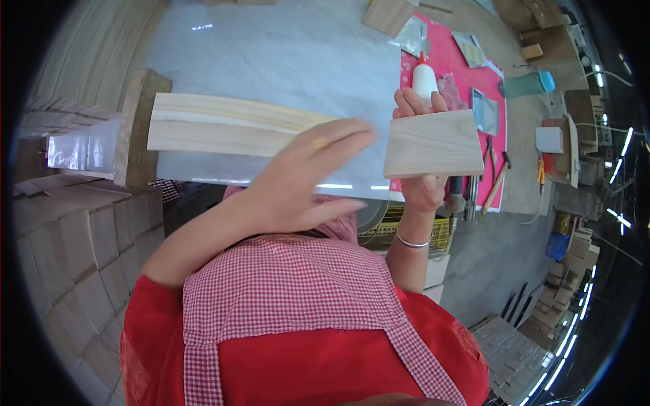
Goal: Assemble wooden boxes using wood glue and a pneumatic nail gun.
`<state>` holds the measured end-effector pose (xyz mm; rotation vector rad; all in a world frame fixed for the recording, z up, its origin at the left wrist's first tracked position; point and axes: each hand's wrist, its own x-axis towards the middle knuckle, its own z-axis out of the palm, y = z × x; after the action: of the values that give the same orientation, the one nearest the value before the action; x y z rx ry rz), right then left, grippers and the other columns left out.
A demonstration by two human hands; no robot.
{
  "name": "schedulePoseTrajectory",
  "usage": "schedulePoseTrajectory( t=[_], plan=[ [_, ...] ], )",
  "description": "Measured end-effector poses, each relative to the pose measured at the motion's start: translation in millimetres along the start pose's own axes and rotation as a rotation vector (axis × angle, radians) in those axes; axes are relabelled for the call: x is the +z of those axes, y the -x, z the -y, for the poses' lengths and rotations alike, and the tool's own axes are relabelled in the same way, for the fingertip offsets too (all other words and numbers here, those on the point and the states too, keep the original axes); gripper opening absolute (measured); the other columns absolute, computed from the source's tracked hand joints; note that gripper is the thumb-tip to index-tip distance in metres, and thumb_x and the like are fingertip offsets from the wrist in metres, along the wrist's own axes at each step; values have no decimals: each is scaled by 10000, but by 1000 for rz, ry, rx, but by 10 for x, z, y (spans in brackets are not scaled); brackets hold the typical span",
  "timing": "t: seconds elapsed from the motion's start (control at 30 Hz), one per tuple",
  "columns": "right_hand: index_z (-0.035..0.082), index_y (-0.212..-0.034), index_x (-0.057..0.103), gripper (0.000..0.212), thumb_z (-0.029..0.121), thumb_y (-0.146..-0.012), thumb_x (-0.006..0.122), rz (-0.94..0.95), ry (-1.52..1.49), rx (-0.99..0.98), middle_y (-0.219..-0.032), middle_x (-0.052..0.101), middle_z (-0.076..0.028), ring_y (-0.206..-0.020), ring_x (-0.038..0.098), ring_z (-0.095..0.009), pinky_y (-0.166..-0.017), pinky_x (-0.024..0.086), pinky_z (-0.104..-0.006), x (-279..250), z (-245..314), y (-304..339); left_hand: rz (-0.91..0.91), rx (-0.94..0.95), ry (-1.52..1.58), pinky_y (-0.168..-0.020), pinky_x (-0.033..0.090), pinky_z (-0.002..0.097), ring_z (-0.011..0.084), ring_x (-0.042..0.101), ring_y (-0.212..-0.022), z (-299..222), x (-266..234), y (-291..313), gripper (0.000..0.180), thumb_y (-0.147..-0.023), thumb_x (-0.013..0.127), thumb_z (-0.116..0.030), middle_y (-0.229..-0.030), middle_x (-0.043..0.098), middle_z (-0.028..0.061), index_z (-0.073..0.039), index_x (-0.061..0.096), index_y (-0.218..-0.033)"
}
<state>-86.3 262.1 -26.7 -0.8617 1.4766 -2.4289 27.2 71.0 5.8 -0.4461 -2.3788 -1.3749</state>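
Note:
My right hand [426, 193], a bangle on its wrist, grips a pale trapezoid wooden board [433, 143] from behind. Its fingertips show above the board's top edge and the thumb lies at the lower edge. To the left, my left hand [328, 155], with a ring on one finger, is apart from the board, fingers stretched out and thumb spread, slightly blurred. It hovers over the right end of a row of long pale wooden strips [217, 128] on the grey-white tabletop [271, 54]. Nothing shows in its grasp.
A thick wooden block [139, 128] stands at the strips' left end. On a pink mat to the right are a white glue bottle [424, 80] with red tip and a hammer [497, 183]. Stacked boards [88, 61] rise at the left. A yellow crate [399, 227] sits below the table.

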Motion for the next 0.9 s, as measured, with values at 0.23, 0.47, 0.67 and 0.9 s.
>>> schedulePoseTrajectory(
  t=[0.23, 0.47, 0.67, 0.9],
  plan=[
    [-22, -1280, 530, 510, 148, -859, 762, -227, 313, 152, -1158, 631, -126, -1045, 619, -191, -910, 491, -340, -121, 26, 788, 475, -496, 318, -912, 478, 389, 328, 570, -1134, 296, 264, -259, 567, -826, 752, -240, -1236, 601, 158, -27, 548, -1309],
    [-37, -1024, 656, 185, 97, -910, 713, -375, 670, 303, -844, 681, -38, -681, 632, -106, -588, 501, -266, -211, -159, 1115, 211, 0, -385, -907, 446, 425, 312, 568, -1105, 720, 303, -57, 729, -742, 816, -417, -1210, 597, 161, -34, 552, -1303],
    [-39, -900, 636, 135, 51, -852, 724, -396, 1052, 33, -793, 637, -115, -584, 606, -194, -521, 455, -319, -144, -477, 1126, 404, 1, -727, -966, 389, 496, 320, 552, -1106, 939, 446, -132, 923, -590, 842, -582, -1192, 585, 149, -57, 563, -1296],
    [-27, -1176, 601, 371, 35, -820, 687, -269, 1059, 53, -899, 649, -173, -690, 655, -331, -577, 513, -388, 19, -603, 928, 490, -124, -683, -928, 428, 461, 337, 566, -1050, 792, 346, -296, 884, -565, 860, -490, -1177, 573, 154, -55, 566, -1276]
  ],
)
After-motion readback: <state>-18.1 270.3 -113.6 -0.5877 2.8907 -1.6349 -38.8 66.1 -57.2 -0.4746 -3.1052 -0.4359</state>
